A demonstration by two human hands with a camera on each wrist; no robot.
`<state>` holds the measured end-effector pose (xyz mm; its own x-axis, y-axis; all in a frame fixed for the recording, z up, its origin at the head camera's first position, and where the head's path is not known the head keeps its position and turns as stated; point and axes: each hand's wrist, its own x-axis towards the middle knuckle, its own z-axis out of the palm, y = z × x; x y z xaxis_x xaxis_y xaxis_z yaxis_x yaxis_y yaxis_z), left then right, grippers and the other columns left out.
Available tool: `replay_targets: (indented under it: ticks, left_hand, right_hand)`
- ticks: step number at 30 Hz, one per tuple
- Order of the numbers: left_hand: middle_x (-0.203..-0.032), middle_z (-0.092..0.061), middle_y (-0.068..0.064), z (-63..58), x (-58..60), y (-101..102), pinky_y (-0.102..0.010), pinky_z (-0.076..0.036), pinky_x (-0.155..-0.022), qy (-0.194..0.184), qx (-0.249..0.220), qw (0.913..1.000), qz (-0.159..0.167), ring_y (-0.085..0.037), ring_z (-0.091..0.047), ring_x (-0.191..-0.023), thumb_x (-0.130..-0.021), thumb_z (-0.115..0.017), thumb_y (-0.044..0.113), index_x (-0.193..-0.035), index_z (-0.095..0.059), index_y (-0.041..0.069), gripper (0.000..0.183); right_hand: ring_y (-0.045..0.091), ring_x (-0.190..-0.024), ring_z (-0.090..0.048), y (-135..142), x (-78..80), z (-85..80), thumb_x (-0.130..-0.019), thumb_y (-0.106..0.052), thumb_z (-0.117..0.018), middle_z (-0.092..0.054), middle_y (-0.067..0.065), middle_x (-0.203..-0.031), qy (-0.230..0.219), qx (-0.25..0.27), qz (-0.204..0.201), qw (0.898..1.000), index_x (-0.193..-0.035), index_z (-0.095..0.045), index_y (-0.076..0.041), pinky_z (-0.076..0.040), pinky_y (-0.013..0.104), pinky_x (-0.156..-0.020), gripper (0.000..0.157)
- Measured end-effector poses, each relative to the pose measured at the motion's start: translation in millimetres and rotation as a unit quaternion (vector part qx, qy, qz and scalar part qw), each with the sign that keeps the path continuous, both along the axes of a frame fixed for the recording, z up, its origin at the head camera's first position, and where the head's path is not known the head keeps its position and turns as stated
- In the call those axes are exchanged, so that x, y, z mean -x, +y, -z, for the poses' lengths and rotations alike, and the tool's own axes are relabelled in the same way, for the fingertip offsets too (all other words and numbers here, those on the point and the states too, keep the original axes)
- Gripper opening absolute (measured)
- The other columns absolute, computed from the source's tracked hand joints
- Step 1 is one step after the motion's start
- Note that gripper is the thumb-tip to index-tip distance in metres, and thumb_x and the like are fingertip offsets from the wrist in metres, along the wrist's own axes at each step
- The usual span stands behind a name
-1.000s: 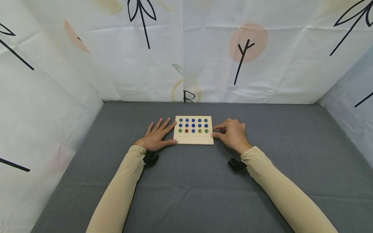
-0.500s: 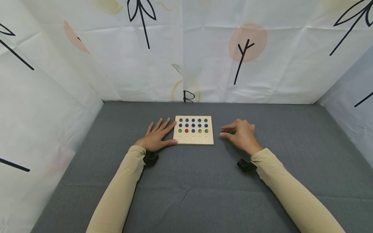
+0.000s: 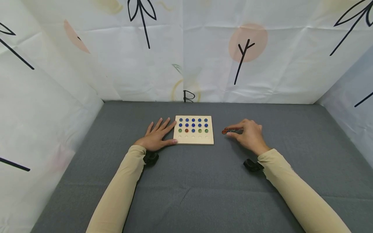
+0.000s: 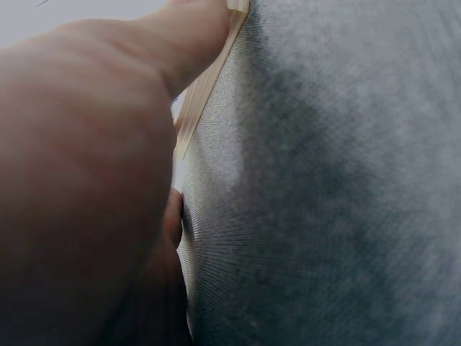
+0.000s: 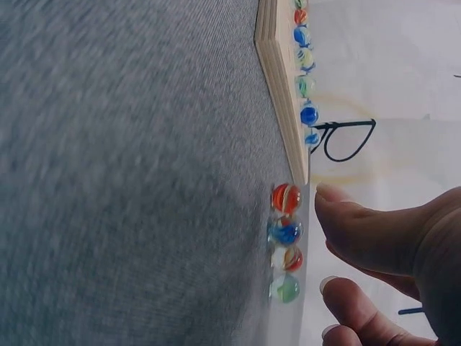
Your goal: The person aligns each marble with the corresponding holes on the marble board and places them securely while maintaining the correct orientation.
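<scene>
A pale wooden board (image 3: 189, 141) lies on the grey cloth, with glass marbles (image 3: 193, 125) in its three back rows, mostly blue. Its front row shows bare hollows. My left hand (image 3: 154, 138) rests spread on the cloth, thumb and index finger at the board's left edge (image 4: 205, 97). Right of the board, several loose marbles stand in a line, a red one (image 5: 287, 198) nearest the board, then blue, red-and-clear and green. Over that line is my right hand (image 3: 247, 135), thumb and fingers apart; the right wrist view shows a gap between the fingertips and the marbles.
Grey cloth (image 3: 186, 187) covers the table all round the board. White printed fabric (image 3: 204, 58) hangs behind the table and along its left and right sides. A dark wrist camera (image 3: 253, 165) sits under the right wrist, another (image 3: 151, 158) under the left.
My right hand has moved right, away from the board's edge, bringing the red end of the marble line into sight. The left hand and the board stay where they were.
</scene>
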<state>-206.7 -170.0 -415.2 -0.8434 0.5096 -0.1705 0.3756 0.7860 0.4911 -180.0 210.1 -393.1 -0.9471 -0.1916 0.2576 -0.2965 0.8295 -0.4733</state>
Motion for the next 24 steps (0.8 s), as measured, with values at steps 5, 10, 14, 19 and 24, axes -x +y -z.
replay_targets:
  ticks: [5,10,14,19,24]
  left_hand:
    - [-0.171,0.002,-0.006,1.8,0.9,0.1,-0.052,0.015,-0.121,0.002,0.013,0.9999,-0.003,-0.03,0.012,-0.155,-0.097,-0.049,0.07,-0.166,-0.01,0.025,0.091]
    - [-0.171,0.0,-0.009,-1.7,-1.0,1.4,-0.055,0.013,-0.121,0.004,0.017,0.9998,-0.006,-0.033,0.01,-0.155,-0.099,-0.055,0.061,-0.166,-0.012,0.022,0.088]
    - [-0.17,0.0,-0.01,-3.5,-1.4,2.5,-0.056,0.013,-0.121,0.005,0.024,0.9997,-0.005,-0.033,0.009,-0.155,-0.1,-0.056,0.056,-0.165,-0.012,0.021,0.086]
    - [-0.17,0.001,-0.009,-2.7,-1.3,2.2,-0.055,0.014,-0.121,0.005,0.024,0.9997,-0.003,-0.033,0.011,-0.155,-0.1,-0.055,0.059,-0.166,-0.011,0.021,0.087]
    - [-0.17,-0.001,-0.011,-2.6,-1.1,1.9,-0.056,0.013,-0.121,0.006,0.013,0.9999,-0.002,-0.035,0.009,-0.155,-0.099,-0.055,0.061,-0.165,-0.013,0.02,0.088]
  right_hand:
    - [0.037,-0.088,-0.058,5.7,-0.9,1.2,-0.083,-0.018,-0.086,-0.07,0.017,-0.098,-0.003,0.003,-0.001,1.0,-0.108,-0.081,-0.008,-0.032,0.057,-0.077,0.027]
    - [0.038,-0.088,-0.058,9.2,-1.3,2.5,-0.083,-0.018,-0.086,-0.069,0.017,-0.096,-0.001,0.0,0.003,1.0,-0.107,-0.082,-0.007,-0.032,0.058,-0.078,0.027]
    - [0.037,-0.086,-0.058,11.5,-2.2,2.2,-0.082,-0.019,-0.087,-0.069,0.017,-0.095,-0.008,-0.001,0.008,1.0,-0.107,-0.081,-0.005,-0.032,0.057,-0.077,0.029]
    - [0.036,-0.085,-0.058,11.7,-2.5,3.4,-0.082,-0.019,-0.087,-0.069,0.017,-0.095,-0.014,0.005,0.005,1.0,-0.105,-0.082,-0.006,-0.031,0.054,-0.074,0.027]
    - [0.034,-0.085,-0.057,9.0,-0.7,6.5,-0.082,-0.019,-0.087,-0.069,0.016,-0.095,-0.019,0.009,0.001,1.0,-0.105,-0.082,-0.008,-0.03,0.053,-0.076,0.026]
